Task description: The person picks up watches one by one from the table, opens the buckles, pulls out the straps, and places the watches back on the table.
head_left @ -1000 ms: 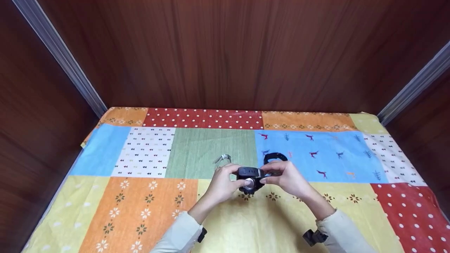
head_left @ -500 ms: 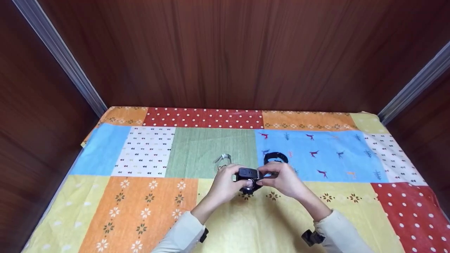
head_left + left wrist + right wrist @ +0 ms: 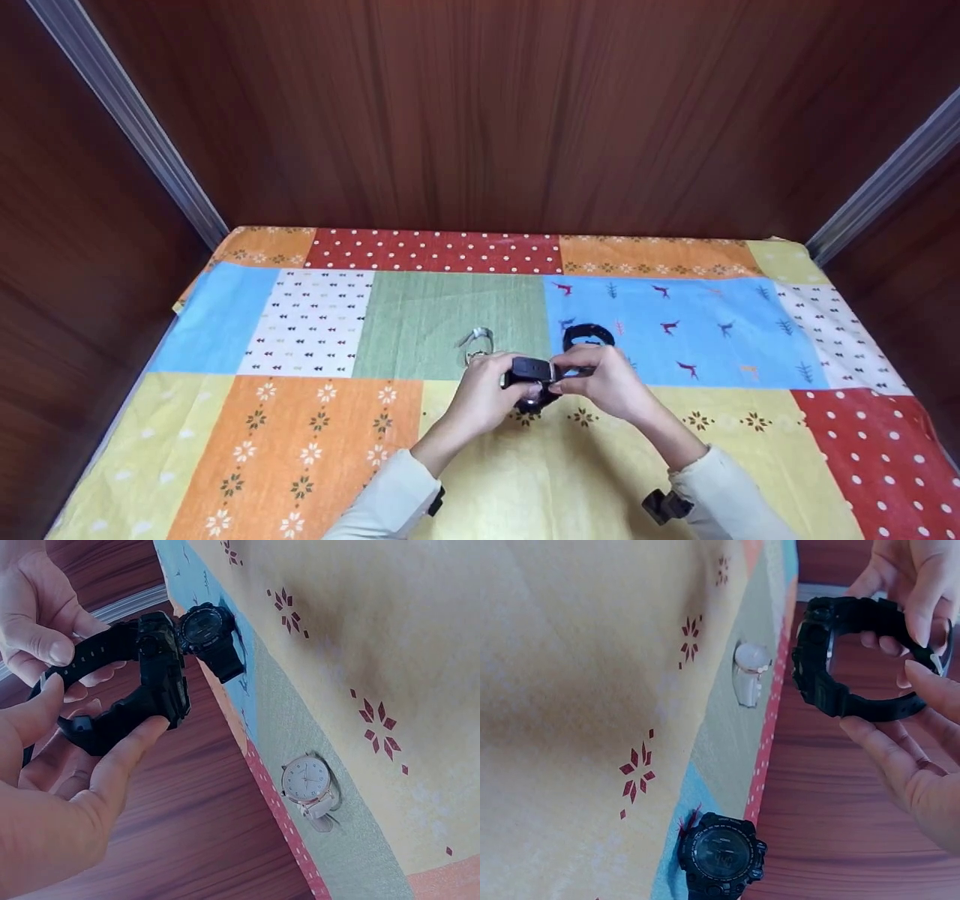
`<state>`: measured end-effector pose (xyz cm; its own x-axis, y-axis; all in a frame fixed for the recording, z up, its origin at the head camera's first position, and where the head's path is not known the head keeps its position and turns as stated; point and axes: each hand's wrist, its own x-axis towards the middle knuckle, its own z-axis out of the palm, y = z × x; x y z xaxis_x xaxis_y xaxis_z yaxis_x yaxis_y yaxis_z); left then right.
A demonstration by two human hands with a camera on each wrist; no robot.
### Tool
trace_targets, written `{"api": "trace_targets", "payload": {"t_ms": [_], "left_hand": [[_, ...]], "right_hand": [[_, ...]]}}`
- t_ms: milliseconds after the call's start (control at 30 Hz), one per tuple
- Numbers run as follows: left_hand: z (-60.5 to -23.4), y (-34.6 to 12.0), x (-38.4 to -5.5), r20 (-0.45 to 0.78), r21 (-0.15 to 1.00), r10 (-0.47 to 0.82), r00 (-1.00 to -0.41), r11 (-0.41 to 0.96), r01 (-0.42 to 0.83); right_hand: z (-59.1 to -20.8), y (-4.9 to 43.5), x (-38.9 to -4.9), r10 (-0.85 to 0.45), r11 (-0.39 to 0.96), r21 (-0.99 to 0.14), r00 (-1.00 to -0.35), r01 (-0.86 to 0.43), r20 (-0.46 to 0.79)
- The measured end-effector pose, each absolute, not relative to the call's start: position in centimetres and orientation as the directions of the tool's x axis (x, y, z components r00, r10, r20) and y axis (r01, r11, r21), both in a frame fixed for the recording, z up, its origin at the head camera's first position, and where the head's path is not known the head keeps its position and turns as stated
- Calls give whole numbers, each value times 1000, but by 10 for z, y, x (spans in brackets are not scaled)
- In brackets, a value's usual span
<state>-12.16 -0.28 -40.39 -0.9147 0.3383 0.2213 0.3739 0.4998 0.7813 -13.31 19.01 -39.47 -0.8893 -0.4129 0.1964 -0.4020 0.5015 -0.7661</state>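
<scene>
A black wristwatch (image 3: 531, 369) is held up over the cloth between both hands, its strap bent into a loop. My left hand (image 3: 481, 394) grips it with thumb and fingers, and in the left wrist view its fingertips lie along the watch case (image 3: 161, 652). The right hand (image 3: 606, 381) pinches the strap near the buckle (image 3: 936, 664), where the two strap ends meet in the right wrist view. A second black watch (image 3: 721, 851) lies on the blue patch behind my right hand. On the green patch rests a watch with a white dial (image 3: 307, 778).
A patchwork cloth (image 3: 315, 450) in orange, yellow, blue, green and red covers the table. Dark wood-grain panels (image 3: 480, 112) close off the back and both sides, with grey metal strips (image 3: 135, 112) at the corners. Both wrists wear small black devices (image 3: 666, 506).
My right fingertips have shifted slightly left along the strap by the buckle. The held watch has tilted a little; the two watches on the cloth stay where they were.
</scene>
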Motion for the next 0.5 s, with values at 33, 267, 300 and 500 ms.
{"api": "trace_targets", "payload": {"t_ms": [33, 267, 300, 500], "left_hand": [[-404, -3, -122, 228, 776, 345, -910, 500, 384], [-404, -4, -124, 239, 792, 371, -898, 460, 401], [-404, -4, -124, 235, 795, 371, -898, 459, 398], [-404, -5, -123, 218, 818, 359, -907, 440, 371]], "right_hand": [[-395, 190, -133, -414, 494, -774, -890, -397, 192], [-395, 192, -136, -413, 460, -813, -897, -357, 160], [-395, 192, -136, -412, 454, -819, -898, -351, 156], [-394, 194, -137, -408, 429, -845, -903, -321, 136]]}}
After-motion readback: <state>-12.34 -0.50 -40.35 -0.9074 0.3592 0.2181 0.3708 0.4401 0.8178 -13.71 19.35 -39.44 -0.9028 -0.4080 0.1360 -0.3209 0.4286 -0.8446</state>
